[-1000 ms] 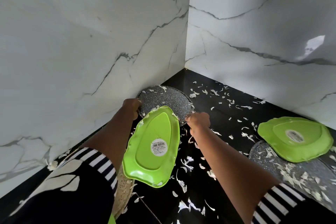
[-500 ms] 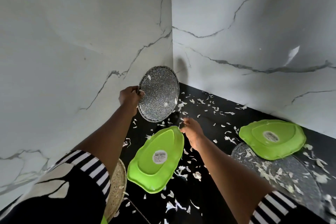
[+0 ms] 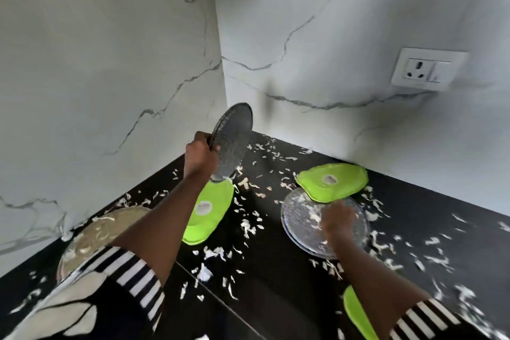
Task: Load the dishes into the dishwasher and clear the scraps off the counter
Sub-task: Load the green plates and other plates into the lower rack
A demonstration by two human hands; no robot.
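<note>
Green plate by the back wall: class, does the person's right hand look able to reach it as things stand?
Probably yes. The right hand is over the glittery plate, close beside the green plate overlapping its far edge; nothing stands between them. The hand's grip is blurred.

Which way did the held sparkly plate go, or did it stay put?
Yes, up. The sparkly plate lay flat on the black counter by the wall corner; now the left hand holds it off that counter, on edge.
</note>
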